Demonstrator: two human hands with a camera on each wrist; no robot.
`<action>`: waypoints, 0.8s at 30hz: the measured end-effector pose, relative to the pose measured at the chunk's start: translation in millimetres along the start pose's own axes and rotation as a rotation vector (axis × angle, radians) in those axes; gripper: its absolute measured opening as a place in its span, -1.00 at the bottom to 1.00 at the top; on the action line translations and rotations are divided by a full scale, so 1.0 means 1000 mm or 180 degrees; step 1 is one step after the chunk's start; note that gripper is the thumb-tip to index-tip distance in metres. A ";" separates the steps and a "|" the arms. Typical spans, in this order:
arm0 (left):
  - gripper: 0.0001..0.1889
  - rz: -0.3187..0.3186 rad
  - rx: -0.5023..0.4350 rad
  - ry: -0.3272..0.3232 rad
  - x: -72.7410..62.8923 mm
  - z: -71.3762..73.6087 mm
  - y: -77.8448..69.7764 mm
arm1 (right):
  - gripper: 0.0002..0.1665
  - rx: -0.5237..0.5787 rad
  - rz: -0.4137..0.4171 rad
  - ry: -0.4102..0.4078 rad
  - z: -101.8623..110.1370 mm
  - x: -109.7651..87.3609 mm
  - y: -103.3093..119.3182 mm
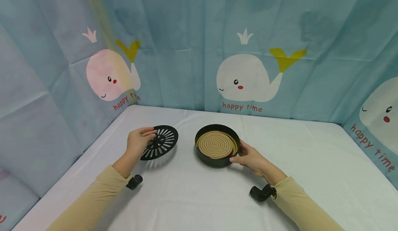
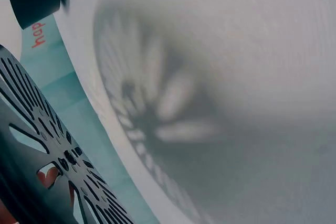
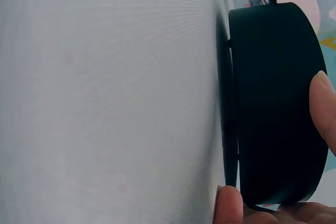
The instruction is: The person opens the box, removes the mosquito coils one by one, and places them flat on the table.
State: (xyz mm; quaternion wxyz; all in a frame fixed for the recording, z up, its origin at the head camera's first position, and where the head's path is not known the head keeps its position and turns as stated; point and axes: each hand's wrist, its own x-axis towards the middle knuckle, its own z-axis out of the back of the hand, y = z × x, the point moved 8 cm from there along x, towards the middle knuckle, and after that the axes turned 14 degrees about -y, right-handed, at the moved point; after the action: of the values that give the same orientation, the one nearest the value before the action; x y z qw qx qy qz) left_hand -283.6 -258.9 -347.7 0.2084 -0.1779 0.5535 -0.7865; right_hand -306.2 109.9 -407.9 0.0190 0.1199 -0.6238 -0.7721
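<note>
White tabletop, blue curtains around, printed whales, black tin, slotted lid

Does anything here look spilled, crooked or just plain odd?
Nothing looks spilled. The tan coil in the black container looks slightly off-centre: more of the yellow edge shows on the side by the right hand. The slotted black disc is tilted, but the left hand holds it up.

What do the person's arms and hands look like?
The left hand and right hand are bare, without gloves. Long, plain beige fabric sleeves cover the forearms; a small black rounded device sits at each wrist. No cables show.
</note>
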 end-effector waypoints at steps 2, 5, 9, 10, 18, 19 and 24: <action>-0.60 0.0030 -0.0015 0.0004 0.002 0.002 0.003 | 0.20 0.0007 -0.0003 0.0008 0.000 0.000 0.000; -0.59 0.0086 -0.0060 0.0036 0.004 0.003 0.006 | 0.20 0.0012 -0.0005 0.0013 0.000 0.000 0.000; -0.58 0.0182 -0.0086 0.0063 0.007 0.004 0.012 | 0.20 0.0009 0.0013 0.0028 0.000 0.000 0.000; -0.58 0.0198 -0.0079 0.0068 0.008 0.005 0.014 | 0.20 0.0007 0.0015 0.0035 -0.001 0.000 0.000; -0.57 0.0286 -0.0052 0.0107 0.016 0.005 0.024 | 0.20 0.0020 0.0046 0.0055 0.000 0.000 0.001; -0.57 0.0307 -0.0059 0.0098 0.017 0.005 0.025 | 0.20 0.0021 0.0046 0.0054 0.000 0.000 0.000; -0.56 0.0382 -0.0108 0.0046 0.020 0.006 0.027 | 0.20 0.0026 0.0052 0.0067 0.000 0.000 0.000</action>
State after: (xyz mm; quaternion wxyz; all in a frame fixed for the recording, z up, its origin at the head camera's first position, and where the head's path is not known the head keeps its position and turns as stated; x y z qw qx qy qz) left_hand -294.3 -282.3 -370.8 0.2481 -0.1422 0.5779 -0.7644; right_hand -306.0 110.2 -407.7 0.0314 0.1230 -0.6277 -0.7680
